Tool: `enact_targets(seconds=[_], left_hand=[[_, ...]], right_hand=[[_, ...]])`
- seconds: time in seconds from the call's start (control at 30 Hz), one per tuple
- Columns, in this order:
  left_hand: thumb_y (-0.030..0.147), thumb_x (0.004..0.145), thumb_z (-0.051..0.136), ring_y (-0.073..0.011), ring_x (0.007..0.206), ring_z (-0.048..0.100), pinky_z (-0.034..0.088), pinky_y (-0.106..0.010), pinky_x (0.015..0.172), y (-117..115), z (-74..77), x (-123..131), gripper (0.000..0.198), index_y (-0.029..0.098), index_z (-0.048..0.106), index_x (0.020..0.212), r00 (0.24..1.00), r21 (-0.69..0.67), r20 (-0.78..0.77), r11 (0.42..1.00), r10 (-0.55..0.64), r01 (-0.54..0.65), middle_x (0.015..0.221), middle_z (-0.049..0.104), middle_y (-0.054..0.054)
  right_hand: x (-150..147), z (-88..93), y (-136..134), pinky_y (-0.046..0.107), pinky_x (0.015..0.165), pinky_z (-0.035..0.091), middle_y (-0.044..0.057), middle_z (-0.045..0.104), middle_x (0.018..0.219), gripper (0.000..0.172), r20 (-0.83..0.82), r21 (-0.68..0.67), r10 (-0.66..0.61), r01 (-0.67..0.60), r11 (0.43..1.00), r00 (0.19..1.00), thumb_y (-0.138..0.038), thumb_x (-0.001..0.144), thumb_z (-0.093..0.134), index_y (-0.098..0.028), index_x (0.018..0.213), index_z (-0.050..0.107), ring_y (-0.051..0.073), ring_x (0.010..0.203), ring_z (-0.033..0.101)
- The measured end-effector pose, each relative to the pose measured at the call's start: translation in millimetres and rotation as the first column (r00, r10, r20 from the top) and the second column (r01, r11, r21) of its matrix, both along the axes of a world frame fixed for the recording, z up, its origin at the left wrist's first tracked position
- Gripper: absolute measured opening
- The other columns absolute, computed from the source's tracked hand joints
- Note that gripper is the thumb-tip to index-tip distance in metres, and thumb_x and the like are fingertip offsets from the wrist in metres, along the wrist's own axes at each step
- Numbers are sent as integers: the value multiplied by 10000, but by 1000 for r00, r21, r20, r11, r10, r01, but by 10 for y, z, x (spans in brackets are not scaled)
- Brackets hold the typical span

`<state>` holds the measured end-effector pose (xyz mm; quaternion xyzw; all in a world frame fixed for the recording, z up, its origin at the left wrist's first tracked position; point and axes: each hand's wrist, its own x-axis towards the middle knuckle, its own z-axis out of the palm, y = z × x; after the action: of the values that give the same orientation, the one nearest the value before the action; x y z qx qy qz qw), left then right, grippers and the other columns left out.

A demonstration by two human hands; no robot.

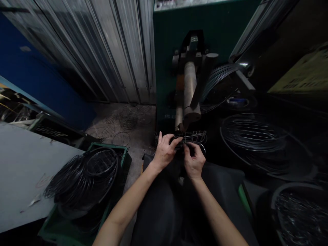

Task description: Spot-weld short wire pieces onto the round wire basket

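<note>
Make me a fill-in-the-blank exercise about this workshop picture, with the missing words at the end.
1. The left hand and right hand bring the number of hands at the wire frame to ____.
2. The crate under the wire hoops at lower left is coloured ____.
3. The tall panel at the picture's upper left is coloured ____.
4. The tub of small shiny pieces sits in the picture's lower ____ corner.

Missing words: two; green; blue; right.
</note>
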<state>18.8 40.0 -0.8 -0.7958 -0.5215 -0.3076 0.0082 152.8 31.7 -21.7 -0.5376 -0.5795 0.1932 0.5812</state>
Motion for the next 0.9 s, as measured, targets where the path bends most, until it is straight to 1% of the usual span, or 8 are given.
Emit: enact_targets(seconds=[0.17,0.27,0.47,0.67,0.83,0.9], left_hand=[[55,745,563,-205,1089,537,309,-605,1076,40,-5,-2,449,210,500,1162,1000,53,18,999,-12,11,1132,524,-74],[54,738,562,-208,1086,540,312,-604,1076,65,-26,-8,418,199,506,1126,999,60,36,998,-12,10,1128,529,-75],[58,735,551,-209,1081,543,305,-600,1085,113,-24,-25,396,188,512,1107,998,60,55,998,-22,18,1118,539,-78],[84,762,530,-213,1093,537,295,-602,1092,168,24,-43,377,198,512,1121,998,6,51,1000,-27,27,1129,542,-80],[118,799,528,-201,1067,542,306,-569,1098,196,27,-45,337,183,506,1129,998,45,53,999,-25,23,1106,547,-79],[124,802,530,-204,1076,537,299,-565,1102,195,25,-45,331,176,502,1128,998,38,60,999,-28,25,1108,545,-85]], right_hand=[[-5,11,43,302,740,477,51,626,824,255,16,7,-20,20,1000,1000,-411,889,541,-168,890,618,170,761,590],[-14,19,64,308,741,477,56,626,826,272,22,-4,-22,22,1000,1000,-427,892,526,-170,883,614,175,769,589],[-33,29,110,309,735,475,55,621,821,271,29,20,-22,22,1000,999,-429,889,526,-173,883,613,176,764,587],[-41,44,171,318,729,484,62,627,818,305,56,12,-43,43,999,997,-462,885,505,-177,864,612,181,748,590],[-40,38,188,308,724,481,56,628,805,290,76,31,-48,46,998,996,-443,887,510,-172,869,610,175,739,589],[-43,37,187,306,723,480,55,626,803,287,77,29,-48,45,999,996,-439,890,510,-170,870,609,174,738,588]])
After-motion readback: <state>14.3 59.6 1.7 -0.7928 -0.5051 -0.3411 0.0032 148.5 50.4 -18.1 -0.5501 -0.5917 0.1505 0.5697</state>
